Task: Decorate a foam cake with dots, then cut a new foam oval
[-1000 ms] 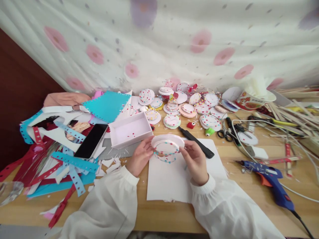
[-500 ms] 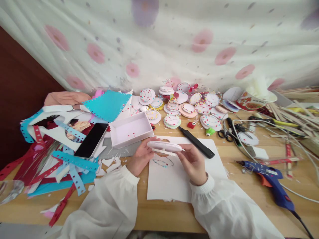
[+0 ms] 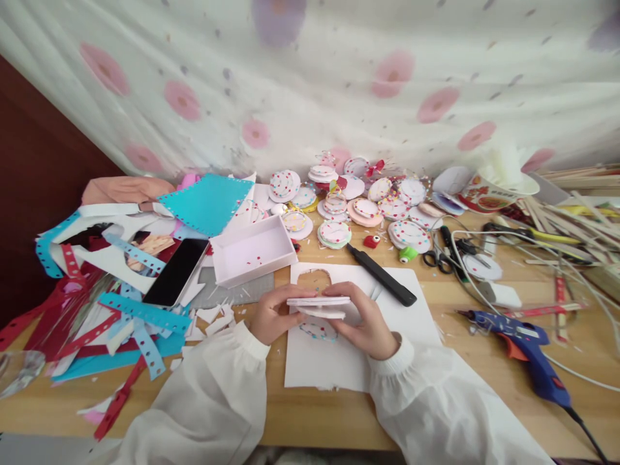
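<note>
My left hand (image 3: 272, 316) and my right hand (image 3: 364, 321) both pinch a stack of white foam discs (image 3: 317, 305), held flat and edge-on just above a white sheet (image 3: 339, 361) on the wooden table. Fingers of both hands are closed on the stack's rim from either side. Under the discs a ring of coloured dots (image 3: 317, 330) lies on the sheet. A round hole (image 3: 314, 279) is cut in the sheet just beyond my fingers.
A white shallow box (image 3: 252, 250) and a black phone (image 3: 175, 271) lie to the left among blue and red punched strips (image 3: 130, 310). Several decorated discs (image 3: 334, 234) sit behind. A black knife (image 3: 382, 276), scissors (image 3: 436, 257) and a blue glue gun (image 3: 523, 352) lie right.
The disc stack tipped from facing me to flat and edge-on, and both hands lowered it toward the sheet. The ring of coloured dots now lies on the sheet beneath.
</note>
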`<state>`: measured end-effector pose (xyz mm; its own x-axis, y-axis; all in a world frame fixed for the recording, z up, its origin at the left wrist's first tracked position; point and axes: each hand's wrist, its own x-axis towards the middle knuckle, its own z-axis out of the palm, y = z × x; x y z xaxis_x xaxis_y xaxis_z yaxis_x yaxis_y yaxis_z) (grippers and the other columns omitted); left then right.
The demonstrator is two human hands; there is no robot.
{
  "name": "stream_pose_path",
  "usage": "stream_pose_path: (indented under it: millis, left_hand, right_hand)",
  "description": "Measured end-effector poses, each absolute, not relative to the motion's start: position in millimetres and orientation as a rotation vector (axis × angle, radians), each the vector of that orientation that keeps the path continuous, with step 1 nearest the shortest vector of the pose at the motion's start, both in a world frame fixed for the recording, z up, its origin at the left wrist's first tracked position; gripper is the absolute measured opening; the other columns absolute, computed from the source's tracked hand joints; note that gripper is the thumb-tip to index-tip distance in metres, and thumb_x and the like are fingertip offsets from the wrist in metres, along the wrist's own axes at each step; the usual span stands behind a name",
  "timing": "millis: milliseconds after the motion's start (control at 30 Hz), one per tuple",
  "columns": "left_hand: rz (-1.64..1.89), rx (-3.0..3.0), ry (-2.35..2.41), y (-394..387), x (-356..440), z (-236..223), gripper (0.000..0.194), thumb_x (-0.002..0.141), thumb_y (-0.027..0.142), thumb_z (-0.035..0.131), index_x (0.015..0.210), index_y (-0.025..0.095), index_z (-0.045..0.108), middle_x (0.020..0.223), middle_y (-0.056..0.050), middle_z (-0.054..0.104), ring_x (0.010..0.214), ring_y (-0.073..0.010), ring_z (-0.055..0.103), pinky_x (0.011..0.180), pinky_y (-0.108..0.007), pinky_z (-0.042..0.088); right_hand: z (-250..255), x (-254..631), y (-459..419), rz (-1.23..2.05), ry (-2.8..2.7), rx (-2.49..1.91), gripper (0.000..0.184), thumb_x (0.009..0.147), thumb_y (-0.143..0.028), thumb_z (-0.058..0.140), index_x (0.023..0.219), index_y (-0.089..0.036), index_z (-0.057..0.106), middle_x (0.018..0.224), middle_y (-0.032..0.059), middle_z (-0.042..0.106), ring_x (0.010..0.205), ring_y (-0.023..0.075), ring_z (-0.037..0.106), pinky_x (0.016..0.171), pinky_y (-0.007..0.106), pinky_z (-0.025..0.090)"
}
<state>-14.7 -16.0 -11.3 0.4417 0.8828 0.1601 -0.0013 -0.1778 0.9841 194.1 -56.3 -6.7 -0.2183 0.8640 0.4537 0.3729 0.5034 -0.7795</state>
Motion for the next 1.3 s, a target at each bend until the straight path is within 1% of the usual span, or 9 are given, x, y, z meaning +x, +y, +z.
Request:
stream_pose_path:
  millis: [233, 400, 567, 667, 1300]
  left_hand:
    - [0.989, 1.628, 0.707, -15.3, -12.4, -9.6, 0.026, 0.072, 0.026, 0.075, 0.098, 0.022, 0.074, 0.1, -0.01, 0.073, 0.095, -0.0273, 0.065, 0.086, -0.04, 0.049]
    - [1.002, 1.675, 0.691, -14.7, -12.8, -11.8, 0.026, 0.073, 0.024, 0.075, 0.099, 0.021, 0.073, 0.1, -0.01, 0.073, 0.094, -0.0249, 0.066, 0.085, -0.038, 0.049]
    - [1.002, 1.678, 0.721, -15.7, -12.8, -11.7, 0.028, 0.071, 0.025, 0.077, 0.098, 0.019, 0.072, 0.098, -0.009, 0.073, 0.092, -0.0231, 0.067, 0.083, -0.035, 0.051]
    - [0.995, 1.676, 0.754, -16.2, -13.0, -11.2, 0.028, 0.07, 0.025, 0.077, 0.097, 0.02, 0.072, 0.098, -0.009, 0.073, 0.091, -0.0222, 0.067, 0.083, -0.034, 0.052]
    - [1.025, 1.739, 0.718, -14.8, -12.0, -9.8, 0.024, 0.076, 0.028, 0.073, 0.097, 0.018, 0.073, 0.096, -0.01, 0.075, 0.091, -0.0225, 0.068, 0.082, -0.033, 0.052]
  right_hand:
    - [-10.9, 196.3, -56.5, 0.573, -1.865, -1.007, 0.035, 0.08, -0.022, 0.068, 0.111, -0.027, 0.054, 0.101, 0.0074, 0.066, 0.094, 0.0224, 0.063, 0.08, 0.038, 0.053]
    - [-10.7, 196.4, -56.9, 0.525, -1.885, -0.975, 0.034, 0.08, -0.018, 0.067, 0.112, -0.026, 0.055, 0.099, 0.0068, 0.067, 0.091, 0.0216, 0.064, 0.078, 0.036, 0.053]
    - [-8.3, 195.2, -57.4, 0.512, -1.879, -0.987, 0.029, 0.082, -0.019, 0.065, 0.11, -0.025, 0.056, 0.097, 0.0066, 0.068, 0.089, 0.0204, 0.065, 0.077, 0.034, 0.054]
    - [-6.7, 194.6, -57.4, 0.505, -1.881, -0.981, 0.029, 0.082, -0.018, 0.064, 0.11, -0.025, 0.056, 0.096, 0.0064, 0.069, 0.088, 0.0202, 0.066, 0.076, 0.033, 0.054]
    - [-11.1, 195.6, -57.6, 0.488, -1.883, -0.997, 0.028, 0.082, -0.025, 0.067, 0.109, -0.024, 0.058, 0.094, 0.007, 0.069, 0.085, 0.0206, 0.065, 0.073, 0.034, 0.054]
